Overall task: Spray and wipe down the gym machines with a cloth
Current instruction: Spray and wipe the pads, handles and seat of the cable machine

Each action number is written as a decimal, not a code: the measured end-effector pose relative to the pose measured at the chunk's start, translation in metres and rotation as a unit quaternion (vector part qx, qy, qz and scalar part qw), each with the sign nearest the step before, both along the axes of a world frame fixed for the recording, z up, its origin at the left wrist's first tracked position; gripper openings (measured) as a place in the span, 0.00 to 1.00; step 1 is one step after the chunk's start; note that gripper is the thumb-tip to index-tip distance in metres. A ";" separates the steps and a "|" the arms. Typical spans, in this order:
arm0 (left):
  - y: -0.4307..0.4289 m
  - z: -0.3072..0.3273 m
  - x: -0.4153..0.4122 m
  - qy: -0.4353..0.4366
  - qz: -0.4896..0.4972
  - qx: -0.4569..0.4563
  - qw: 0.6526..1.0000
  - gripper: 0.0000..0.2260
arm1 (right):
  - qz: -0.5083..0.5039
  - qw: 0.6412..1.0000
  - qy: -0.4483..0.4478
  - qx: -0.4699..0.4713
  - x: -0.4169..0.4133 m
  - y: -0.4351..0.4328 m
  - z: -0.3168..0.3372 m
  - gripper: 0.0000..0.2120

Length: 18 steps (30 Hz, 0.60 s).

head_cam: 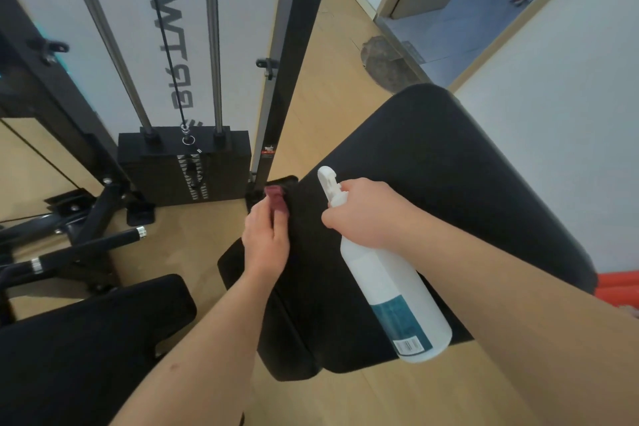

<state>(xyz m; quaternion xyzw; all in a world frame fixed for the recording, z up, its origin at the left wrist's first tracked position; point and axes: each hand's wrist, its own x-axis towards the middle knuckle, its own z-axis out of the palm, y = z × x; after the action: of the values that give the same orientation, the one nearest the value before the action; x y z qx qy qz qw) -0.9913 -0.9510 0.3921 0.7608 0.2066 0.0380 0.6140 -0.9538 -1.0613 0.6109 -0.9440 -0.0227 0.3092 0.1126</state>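
Fingers (260,214) of the left hand (266,240) are curled round a small dark red cloth (275,198), holding it against the left edge of the black padded bench (449,166), up near its far end. Right hand (366,214) has its fingers wrapped round the neck of a white translucent plastic spray bottle (394,290) with a teal label. It's tilted over the pad, nozzle aimed away, base toward the camera. Off to the left, a black weight stack (183,166) sits on the light wooden floor (328,86).
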 end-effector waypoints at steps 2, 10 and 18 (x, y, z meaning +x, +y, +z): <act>0.001 -0.012 -0.008 0.074 0.044 -0.062 0.994 0.25 | 0.005 1.000 0.006 -0.001 0.000 -0.001 0.001 0.06; -0.009 0.021 0.012 0.059 0.018 0.000 0.998 0.18 | -0.008 1.000 -0.006 0.004 0.002 0.001 -0.005 0.08; -0.041 0.029 -0.030 0.093 -0.059 0.033 0.993 0.24 | 0.012 1.000 -0.014 0.011 -0.010 -0.003 -0.001 0.07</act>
<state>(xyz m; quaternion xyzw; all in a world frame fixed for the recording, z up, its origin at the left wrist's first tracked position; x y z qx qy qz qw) -1.0213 -0.9919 0.4215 0.7918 0.2163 -0.0619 0.5678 -0.9636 -1.0646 0.6104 -0.9467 -0.0386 0.2971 0.1187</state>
